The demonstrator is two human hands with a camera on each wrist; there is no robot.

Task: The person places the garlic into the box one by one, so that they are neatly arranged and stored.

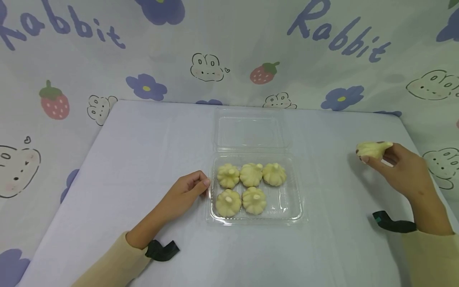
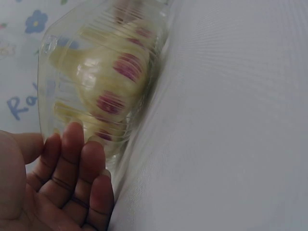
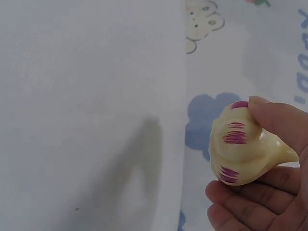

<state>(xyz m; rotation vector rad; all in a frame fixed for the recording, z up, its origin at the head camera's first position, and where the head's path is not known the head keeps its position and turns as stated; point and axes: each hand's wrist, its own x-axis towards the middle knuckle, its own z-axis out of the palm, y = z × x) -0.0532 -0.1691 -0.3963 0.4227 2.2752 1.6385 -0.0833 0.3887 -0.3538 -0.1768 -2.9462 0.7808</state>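
A clear plastic clamshell box (image 1: 283, 213) lies with its lid (image 1: 251, 133) folded back on the table. Several cream garlic bulbs (image 1: 228, 203) sit inside, three in the far row and two in the near row, stems up. My left hand (image 1: 184, 195) pinches the box's left rim between thumb and fingers. In the left wrist view, purple streaks show on the bulbs through the box wall (image 2: 48, 96). Over at the far right, my right hand (image 1: 408, 171) holds another garlic bulb (image 1: 373, 150) above the table, its stem toward the palm. Purple streaks mark this bulb (image 3: 240, 149) too.
The table has a white cloth (image 1: 143, 151). A curtain (image 1: 233, 36) printed with rabbits, flowers and strawberries hangs behind it and along its sides. Black straps (image 1: 163, 251) stick out at both wrists.
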